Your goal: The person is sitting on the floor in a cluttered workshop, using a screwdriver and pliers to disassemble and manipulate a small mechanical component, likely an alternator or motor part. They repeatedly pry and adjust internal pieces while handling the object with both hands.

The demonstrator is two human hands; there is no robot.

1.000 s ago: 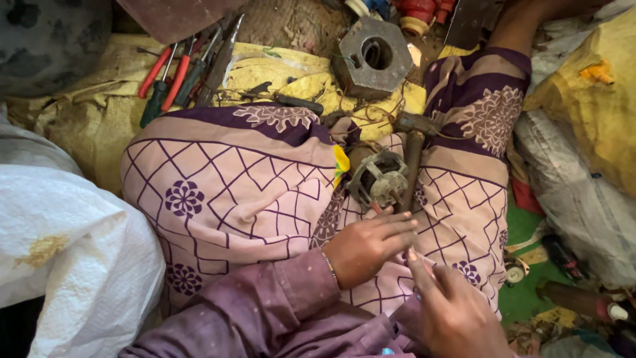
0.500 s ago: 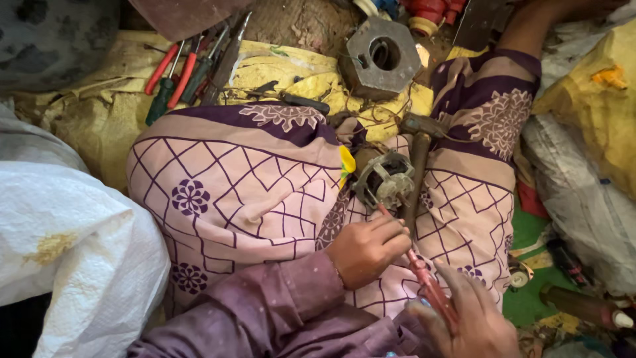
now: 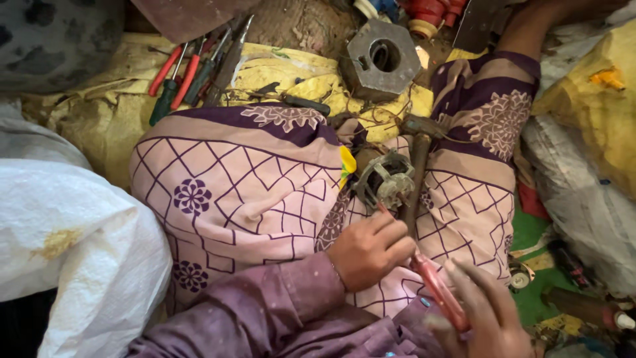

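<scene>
A small round metal motor part point(image 3: 384, 179) rests on my lap, on the pink and purple patterned cloth point(image 3: 245, 192). A hammer point(image 3: 419, 159) with a wooden handle lies just to its right. My right hand point(image 3: 487, 315), blurred at the bottom, grips the handle of a red-handled tool point(image 3: 437, 288). The tool's thin shaft points up-left to the motor part. My left hand point(image 3: 368, 250), in a purple sleeve, has its fingers curled around that shaft, beside the hammer handle.
A hexagonal metal block point(image 3: 381, 56) with a round hole sits on a yellow cloth point(image 3: 285, 76) beyond my knees. Red- and green-handled hand tools point(image 3: 182, 73) lie at the upper left. A white sack point(image 3: 66, 245) fills the left, and a yellow sack point(image 3: 596, 99) lies right.
My left hand has drawn back from the motor part and curled shut. My right hand has brought the red-handled tool up, its tip now at the motor part.
</scene>
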